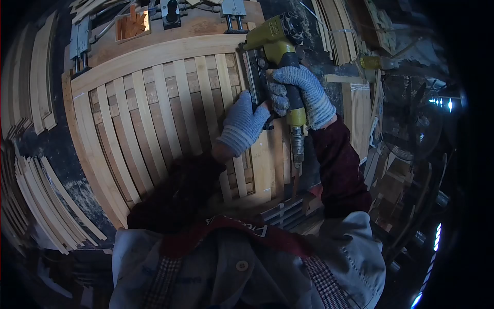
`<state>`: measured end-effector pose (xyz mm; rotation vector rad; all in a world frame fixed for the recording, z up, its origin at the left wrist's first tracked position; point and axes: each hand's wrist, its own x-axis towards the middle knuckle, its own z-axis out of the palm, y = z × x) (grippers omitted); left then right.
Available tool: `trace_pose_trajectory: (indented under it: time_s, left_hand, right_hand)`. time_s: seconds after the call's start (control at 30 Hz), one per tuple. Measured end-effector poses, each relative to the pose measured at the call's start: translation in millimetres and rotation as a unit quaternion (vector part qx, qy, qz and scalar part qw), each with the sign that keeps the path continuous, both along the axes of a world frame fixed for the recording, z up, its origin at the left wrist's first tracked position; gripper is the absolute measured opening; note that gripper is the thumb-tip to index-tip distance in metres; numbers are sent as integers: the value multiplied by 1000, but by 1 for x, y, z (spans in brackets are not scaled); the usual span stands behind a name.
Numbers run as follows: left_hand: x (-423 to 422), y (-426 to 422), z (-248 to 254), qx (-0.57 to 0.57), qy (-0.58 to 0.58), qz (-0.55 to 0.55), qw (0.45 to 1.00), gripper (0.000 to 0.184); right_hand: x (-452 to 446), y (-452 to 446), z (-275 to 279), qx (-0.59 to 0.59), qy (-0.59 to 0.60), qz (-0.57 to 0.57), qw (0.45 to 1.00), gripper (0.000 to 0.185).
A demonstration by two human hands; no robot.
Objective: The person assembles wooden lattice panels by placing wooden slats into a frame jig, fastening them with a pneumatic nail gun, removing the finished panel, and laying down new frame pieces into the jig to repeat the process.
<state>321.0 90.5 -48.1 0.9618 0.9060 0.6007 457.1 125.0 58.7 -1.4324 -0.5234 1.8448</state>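
Observation:
My right hand (303, 90), in a grey knitted glove, is wrapped round the handle of a yellow-green pneumatic nail gun (267, 33). The gun lies over the right side of a slatted wooden frame (159, 51), its long dark magazine (252, 72) running along the frame's side rail. An air hose coupling (297, 144) hangs from the handle's lower end. My left hand (241, 123), gloved too, rests on the frame beside the magazine, fingers stretched and thumb apart. The thumb reaches towards the gun; whether it touches is unclear.
Metal clamps (80, 44) stand along the board's far edge, near a small box of brown wooden pieces (131, 24). Thin wooden strips (54, 201) lie in stacks at the left, with more strips (334, 31) at the upper right. A fan (411, 118) stands at the right.

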Motion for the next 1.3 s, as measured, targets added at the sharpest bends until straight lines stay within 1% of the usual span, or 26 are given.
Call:
trace_pose_trajectory:
  time_s: [0.1, 0.2, 0.3, 0.33, 0.4, 0.5, 0.57, 0.7, 0.8, 1.0, 1.1, 1.2, 1.23, 1.3]
  left_hand:
    - [-2, -3, 2, 51, -9, 31, 998, 39]
    - [-4, -1, 3, 16, -17, 21, 999, 39]
    - [-1, -4, -3, 39, -21, 25, 999, 40]
    - [0, -5, -6, 35, -19, 24, 999, 40]
    - [4, -5, -12, 27, -14, 18, 999, 41]
    - [8, -7, -18, 53, 24, 10, 998, 41]
    - [7, -8, -17, 36, 12, 10, 999, 41]
    - [3, -4, -8, 22, -15, 21, 999, 40]
    - [-1, -2, 3, 10, -3, 12, 1000, 40]
    - [1, -1, -1, -19, -4, 1, 1000, 39]
    - [-1, -3, -2, -6, -15, 10, 1000, 38]
    - [-7, -9, -3, 65, 8, 28, 997, 39]
    - [-11, -9, -2, 69, -9, 39, 997, 41]
    - [-20, -5, 2, 44, 20, 21, 999, 43]
  right_hand:
    - [-7, -2, 6, 9, -12, -7, 1000, 17]
    - [-12, -3, 9, 21, -38, 7, 999, 19]
    - [-9, -3, 9, 14, 11, -2, 1000, 15]
    - [-10, -3, 11, 14, -4, -1, 1000, 15]
    - [-8, -4, 9, 11, 3, -7, 1000, 15]
    - [-8, -6, 8, 13, -7, -16, 1000, 16]
    - [-8, -6, 10, 11, -4, -31, 999, 15]
    - [-7, -3, 9, 5, 1, -14, 1000, 15]
    - [-8, -2, 9, 4, 1, -11, 1000, 15]
    - [-3, 0, 4, -7, 10, 3, 1000, 16]
    - [-8, -3, 9, -2, -18, -2, 1000, 16]
    - [-15, -9, 13, 11, 14, -14, 1000, 15]
    - [-18, -9, 12, 9, 11, -13, 1000, 15]
    - [-24, -6, 13, 7, 1, -12, 1000, 15]
